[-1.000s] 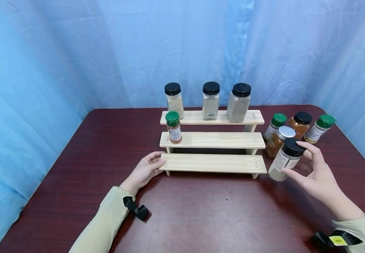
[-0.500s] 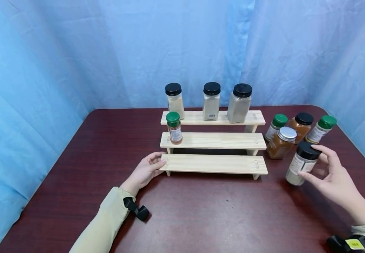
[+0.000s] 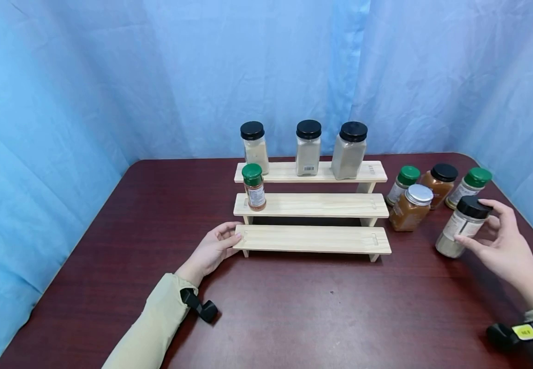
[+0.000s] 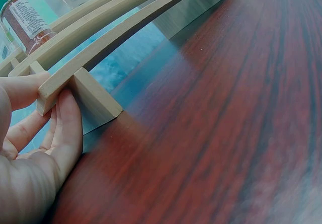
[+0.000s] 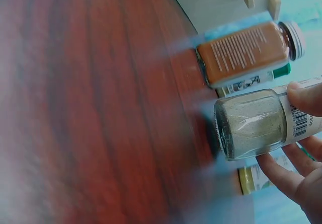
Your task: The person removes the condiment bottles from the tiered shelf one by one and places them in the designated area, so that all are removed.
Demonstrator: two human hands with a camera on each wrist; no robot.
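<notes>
My right hand grips a black-lidded spice jar between thumb and fingers, tilted a little. In the right wrist view the jar shows pale powder and a barcode label. My left hand pinches the left end of the lowest shelf on a three-step wooden rack, thumb on top and fingers beneath, as the left wrist view shows. On the top step stand three black-lidded jars, among them a squarish jar at the right. A green-lidded spice bottle stands at the middle step's left end.
Right of the rack stand a silver-lidded jar of brown powder, a black-lidded jar, and two green-lidded bottles, one nearer the rack and another farther right. A blue curtain hangs behind the dark red table.
My right hand has carried the black-lidded spice jar rightward, away from the rack and the silver-lidded jar. My left hand stays on the lowest shelf.
</notes>
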